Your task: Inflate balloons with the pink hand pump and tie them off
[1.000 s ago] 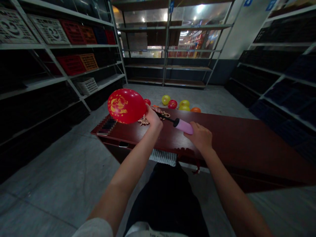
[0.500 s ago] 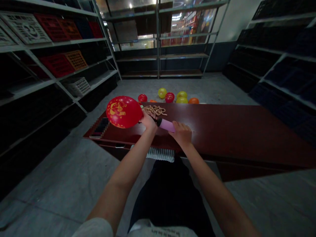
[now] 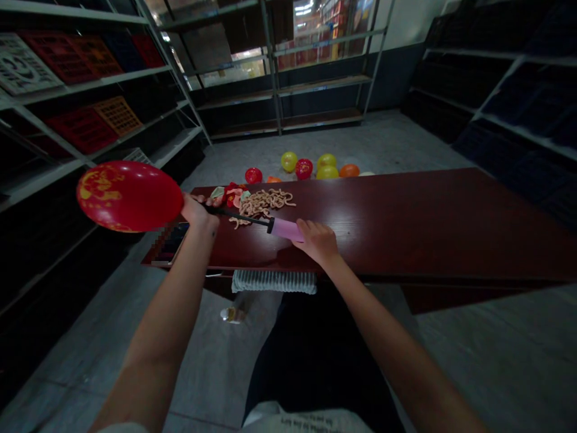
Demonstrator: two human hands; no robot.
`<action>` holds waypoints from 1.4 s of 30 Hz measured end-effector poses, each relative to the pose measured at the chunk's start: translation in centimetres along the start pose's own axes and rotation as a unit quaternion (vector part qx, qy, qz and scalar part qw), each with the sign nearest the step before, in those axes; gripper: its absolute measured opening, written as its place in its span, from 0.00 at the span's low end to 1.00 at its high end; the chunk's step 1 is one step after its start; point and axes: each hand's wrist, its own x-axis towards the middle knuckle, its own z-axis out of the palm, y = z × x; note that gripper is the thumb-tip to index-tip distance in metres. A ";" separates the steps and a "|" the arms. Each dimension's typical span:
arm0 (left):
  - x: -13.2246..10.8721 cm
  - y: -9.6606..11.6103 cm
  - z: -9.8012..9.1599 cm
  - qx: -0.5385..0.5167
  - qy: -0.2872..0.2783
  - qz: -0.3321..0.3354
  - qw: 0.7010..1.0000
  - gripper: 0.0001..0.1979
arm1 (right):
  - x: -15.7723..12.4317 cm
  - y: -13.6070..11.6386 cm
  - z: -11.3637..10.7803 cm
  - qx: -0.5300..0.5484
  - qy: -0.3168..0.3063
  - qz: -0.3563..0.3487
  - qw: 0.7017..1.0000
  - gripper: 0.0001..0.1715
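Observation:
A red balloon (image 3: pixel 130 196) with yellow print, partly inflated, sits on the nozzle end of a hand balloon pump (image 3: pixel 287 229). My left hand (image 3: pixel 201 215) is closed around the balloon's neck and the pump's nozzle end. The pump's thin black rod shows, pulled out of the pink barrel. My right hand (image 3: pixel 319 240) is wrapped round the barrel's far end. Just beyond the rod, beige twisted strands (image 3: pixel 264 203) lie heaped on the dark red table (image 3: pixel 406 222). Beside them is a pile of limp, uninflated balloons (image 3: pixel 232 193) in red, pink and pale green.
A phone-like dark item (image 3: pixel 174 242), partly blurred, lies at the table's left end. A grey ribbed cloth (image 3: pixel 274 281) hangs at the front edge. Inflated balloons (image 3: pixel 304 169) rest beyond the table. Shelving with crates (image 3: pixel 94 57) lines the left; a bottle-like object (image 3: pixel 232 315) is on the floor.
My left hand has moved left with the balloon, drawing the rod out of the pink barrel. The balloon looks larger and nearer. My view has shifted and tilted slightly.

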 end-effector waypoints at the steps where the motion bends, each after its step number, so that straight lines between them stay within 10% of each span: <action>1: -0.1 -0.1 0.5 -0.015 0.019 0.011 1.000 0.19 | 0.0 0.0 0.0 0.003 0.002 0.009 1.000 0.24; 11: -4.5 -6.6 6.3 -0.056 -0.013 0.019 0.998 0.19 | -0.1 0.6 -0.1 -0.003 0.042 0.108 0.993 0.24; 19: -9.2 -11.7 6.6 -0.073 -0.058 -0.067 0.993 0.22 | -0.3 0.9 0.0 -0.015 0.058 0.125 0.990 0.19; 32: -3.9 -5.1 2.5 -0.046 -0.042 -0.065 0.996 0.17 | -0.3 -0.1 0.3 0.004 0.047 0.028 0.999 0.21; 42: 0.2 -1.8 4.3 -0.054 0.001 0.011 0.999 0.20 | -0.3 0.3 0.8 0.028 0.070 0.050 0.996 0.20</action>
